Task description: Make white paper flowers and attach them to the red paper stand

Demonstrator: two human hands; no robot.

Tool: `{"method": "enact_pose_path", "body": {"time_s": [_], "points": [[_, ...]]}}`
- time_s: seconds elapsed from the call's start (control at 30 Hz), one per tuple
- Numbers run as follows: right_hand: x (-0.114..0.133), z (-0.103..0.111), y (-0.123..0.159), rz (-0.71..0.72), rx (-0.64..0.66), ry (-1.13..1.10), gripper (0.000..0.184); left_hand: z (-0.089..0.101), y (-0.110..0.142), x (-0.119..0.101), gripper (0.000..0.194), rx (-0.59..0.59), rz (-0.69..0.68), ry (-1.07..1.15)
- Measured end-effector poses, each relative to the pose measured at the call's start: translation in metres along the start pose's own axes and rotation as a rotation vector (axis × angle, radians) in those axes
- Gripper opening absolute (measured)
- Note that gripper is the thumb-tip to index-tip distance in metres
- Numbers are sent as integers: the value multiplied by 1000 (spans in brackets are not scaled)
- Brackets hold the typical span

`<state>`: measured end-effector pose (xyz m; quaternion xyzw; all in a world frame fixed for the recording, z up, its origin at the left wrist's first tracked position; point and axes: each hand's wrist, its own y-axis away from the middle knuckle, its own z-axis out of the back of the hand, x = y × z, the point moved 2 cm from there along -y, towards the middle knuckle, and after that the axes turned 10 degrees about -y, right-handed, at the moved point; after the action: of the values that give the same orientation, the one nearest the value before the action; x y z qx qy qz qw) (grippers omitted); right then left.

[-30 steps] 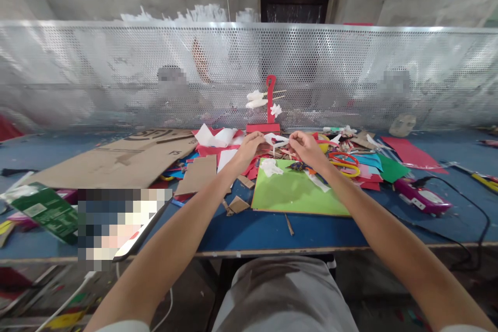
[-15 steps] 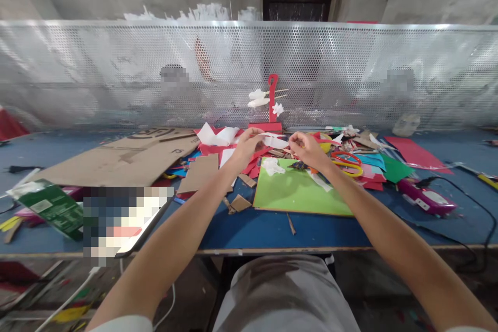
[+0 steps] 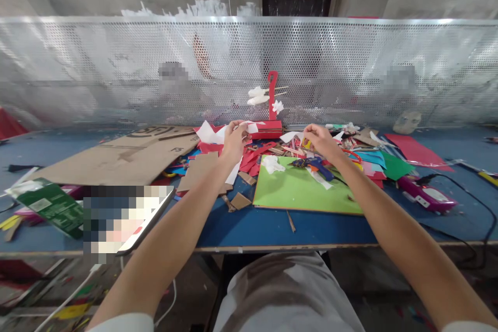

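My left hand (image 3: 235,141) pinches a small piece of white paper (image 3: 252,127) that points to the right. My right hand (image 3: 319,140) is closed in a pinch on another strip of white paper (image 3: 291,136). Below the hands, a crumpled white paper shape (image 3: 273,164) rests on a light green board (image 3: 295,194). A blue glue gun (image 3: 321,168) with an orange trigger lies on that board, by my right wrist. Behind the hands stands a red hook-topped upright (image 3: 272,96) on a red base, with white shapes on thin sticks.
A large cardboard sheet (image 3: 116,158) lies to the left. A lit tablet (image 3: 136,228) and a green packet (image 3: 44,205) sit at the left front. Paper scraps (image 3: 254,158) cover the middle. A purple device (image 3: 428,197) with a cord lies right. A perforated metal screen (image 3: 330,72) stands behind.
My hands, close together on white paper before, have moved apart, left hand leftward and right hand rightward. White paper now shows at each hand. More of the glue gun has come into view.
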<state>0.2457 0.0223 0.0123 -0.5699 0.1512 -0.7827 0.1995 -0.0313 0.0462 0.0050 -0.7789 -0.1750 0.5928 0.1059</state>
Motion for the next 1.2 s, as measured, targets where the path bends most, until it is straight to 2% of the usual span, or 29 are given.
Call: {"method": "enact_pose_path", "body": {"time_s": [0.07,0.13,0.27,0.47,0.6,0.67,0.77,0.87,0.97,1.07,1.2], "points": [[-3,14,-3,-50,11,-12,12,-2,1,-2,23,56,-19,3],[-5,26,-4,-81,79,17,16,-6,4,-4,26,116,-27,-10],[-7,46,-2,-112,180,226,18,-14,12,-7,34,267,22,-55],[-8,56,1,-232,353,612,12,-19,18,-2,33,484,106,-109],[-4,62,6,-313,367,809,17,-25,23,-2,30,602,93,-115],[1,61,8,-242,359,798,38,-28,26,-4,32,629,83,-139],[14,46,12,2,413,643,72,-31,30,-5,31,621,89,-202],[29,18,18,173,467,527,86,-34,33,-5,27,609,80,-305],[43,-15,26,351,493,415,86,-36,36,-5,28,617,56,-390],[48,-40,32,491,493,402,83,-37,37,-2,32,642,32,-412],[46,-52,35,592,476,526,62,-38,38,1,35,689,-24,-375]]}}
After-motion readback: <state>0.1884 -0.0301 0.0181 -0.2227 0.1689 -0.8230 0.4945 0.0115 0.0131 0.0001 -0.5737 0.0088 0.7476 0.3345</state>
